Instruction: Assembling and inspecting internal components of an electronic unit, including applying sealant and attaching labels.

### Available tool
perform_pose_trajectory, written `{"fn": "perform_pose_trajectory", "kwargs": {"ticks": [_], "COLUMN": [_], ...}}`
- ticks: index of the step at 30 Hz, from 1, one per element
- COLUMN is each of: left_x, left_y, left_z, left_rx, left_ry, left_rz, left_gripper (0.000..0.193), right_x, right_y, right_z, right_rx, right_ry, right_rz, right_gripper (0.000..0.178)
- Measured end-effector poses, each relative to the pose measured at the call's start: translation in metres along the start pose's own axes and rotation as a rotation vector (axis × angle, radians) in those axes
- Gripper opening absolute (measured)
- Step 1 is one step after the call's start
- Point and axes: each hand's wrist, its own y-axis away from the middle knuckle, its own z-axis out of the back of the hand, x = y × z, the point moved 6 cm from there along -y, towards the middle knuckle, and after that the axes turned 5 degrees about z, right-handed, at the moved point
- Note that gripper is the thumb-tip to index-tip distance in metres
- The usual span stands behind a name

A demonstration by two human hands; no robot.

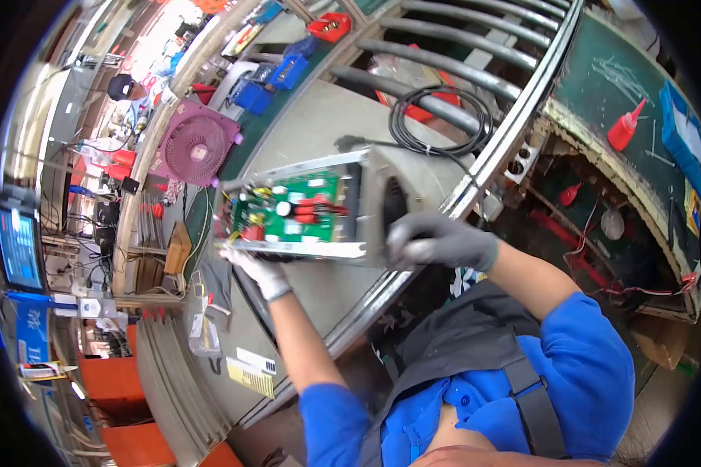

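The open metal chassis (311,210) with its green circuit board (288,208) is tilted up off the bench (327,140), its long axis running between the hands: left hand (255,268) fingers curled under its near-left edge, right hand (436,241) fingers wrapped on its fan end.

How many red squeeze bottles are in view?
2. One bottle stands on the green bench at upper right; a smaller bottle lies lower, left of it, among wires. Others may be hidden in clutter.

Open metal chassis (319,214), green circuit board (292,210) exposed, tilted on edge above grey worktop.
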Motion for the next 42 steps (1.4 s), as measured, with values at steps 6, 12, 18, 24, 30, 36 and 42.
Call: {"fn": "perform_pose_trajectory", "kwargs": {"ticks": [6, 12, 18, 24, 30, 36, 42], "left_x": [-0.102, -0.116, -0.095, -0.09, -0.085, -0.089, -0.085], "left_y": [-0.009, 0.164, 0.179, 0.177, 0.182, 0.175, 0.172], "left_z": [-0.019, -0.187, -0.182, -0.173, -0.173, -0.165, -0.165], "left_rx": [-0.169, 0.433, 0.374, 0.317, 0.244, 0.248, 0.271], "left_ry": [-0.76, -1.022, -1.34, -1.184, -1.07, -1.114, -1.104], "left_rz": [-0.343, -0.317, -0.345, -0.218, -0.171, -0.258, -0.253], "left_gripper": [0.05, 0.037, 0.044, 0.033, 0.028, 0.023, 0.015], "right_x": [0.01, 0.027, 0.027, 0.024, 0.021, 0.023, 0.025], "right_y": [-0.021, -0.054, -0.061, -0.059, -0.059, -0.061, -0.06], "right_z": [0.014, 0.041, 0.041, 0.038, 0.037, 0.035, 0.035], "right_rx": [0.126, -0.041, -0.051, -0.098, -0.137, -0.134, -0.142], "right_ry": [0.48, 0.681, 0.716, 0.784, 0.808, 0.815, 0.828], "right_rz": [0.395, 0.537, 0.591, 0.574, 0.561, 0.544, 0.492], "right_gripper": [0.016, 0.019, 0.017, 0.018, 0.017, 0.015, 0.017]}}
